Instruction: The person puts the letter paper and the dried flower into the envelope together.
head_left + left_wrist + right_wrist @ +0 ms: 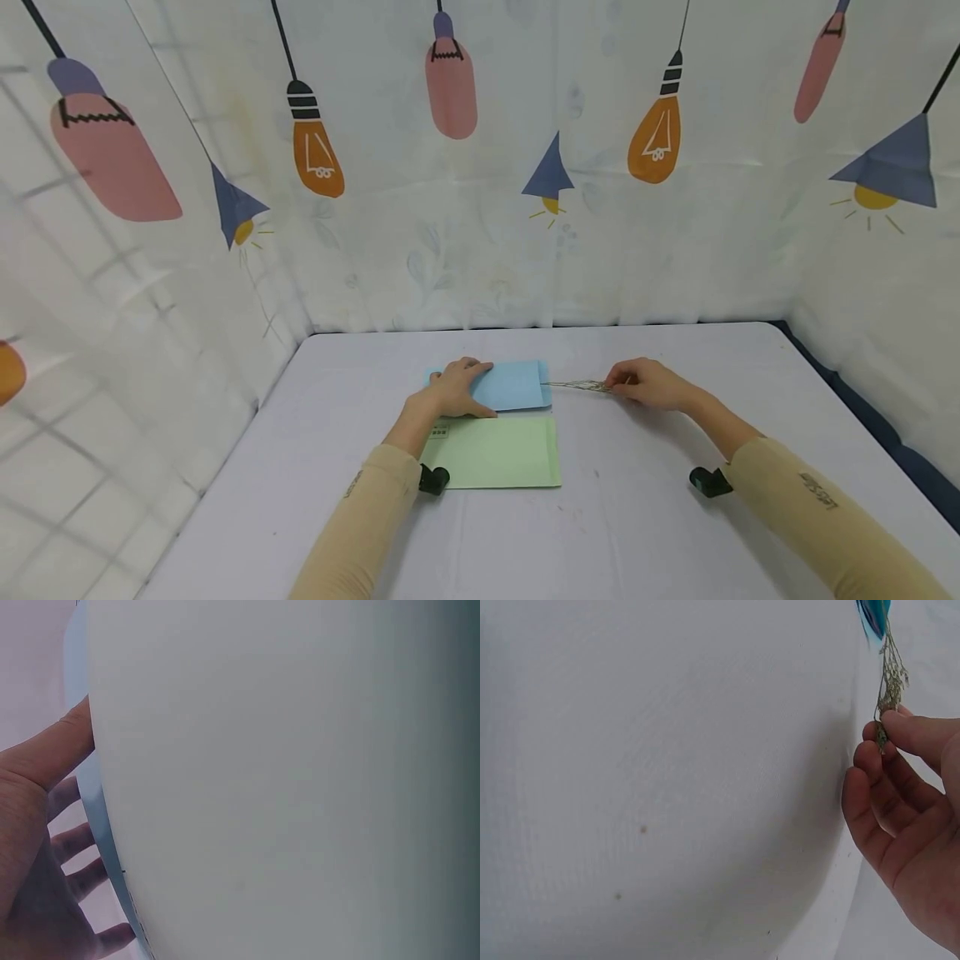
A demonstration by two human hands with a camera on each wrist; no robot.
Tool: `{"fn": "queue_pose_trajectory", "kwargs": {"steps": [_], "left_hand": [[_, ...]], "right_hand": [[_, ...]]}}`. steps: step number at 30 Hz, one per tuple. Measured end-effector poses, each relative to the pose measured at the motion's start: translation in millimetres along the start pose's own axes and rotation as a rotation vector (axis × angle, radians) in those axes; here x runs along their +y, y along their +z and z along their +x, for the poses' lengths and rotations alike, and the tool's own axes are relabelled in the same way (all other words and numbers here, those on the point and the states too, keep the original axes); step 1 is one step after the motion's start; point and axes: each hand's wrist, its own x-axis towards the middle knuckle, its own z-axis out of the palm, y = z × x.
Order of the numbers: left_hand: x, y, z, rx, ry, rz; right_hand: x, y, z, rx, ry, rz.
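Observation:
A light blue envelope (513, 386) lies on the table with its open end to the right. My left hand (455, 389) spans its left part, thumb at the near edge and fingers toward the far edge, holding it. In the left wrist view the fingertips (112, 941) meet the blue envelope's edge (91, 787). Thin dried flower sprigs (581, 385) reach from the envelope's right end to my right hand (651, 383), which pinches them between thumb and fingertips. The right wrist view shows the small sprig heads (891, 694) at that pinch.
A pale green envelope (495, 454) with a small printed mark lies just in front of the blue one. The white table (622, 533) ends at a hanging curtain (480, 250) printed with lamps. Dark cloth (870, 408) runs along the right edge.

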Motion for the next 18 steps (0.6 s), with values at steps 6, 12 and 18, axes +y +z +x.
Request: {"fn": "queue_pose_trajectory", "kwargs": {"steps": [6,12,18], "left_hand": [[0.7,-0.2,1.5,-0.001,-0.004,0.001],[0.6,-0.6,1.6,-0.004,-0.004,0.004],[1.8,0.4,-0.3,-0.004,-0.001,0.013]], "right_hand": [[-5.3,2.8,10.2,0.009,-0.005,-0.039],[-10.4,9.3,20.1,0.005,-0.004,-0.005],[-12.9,17.8,28.3,0.043,-0.008,0.013]]}}
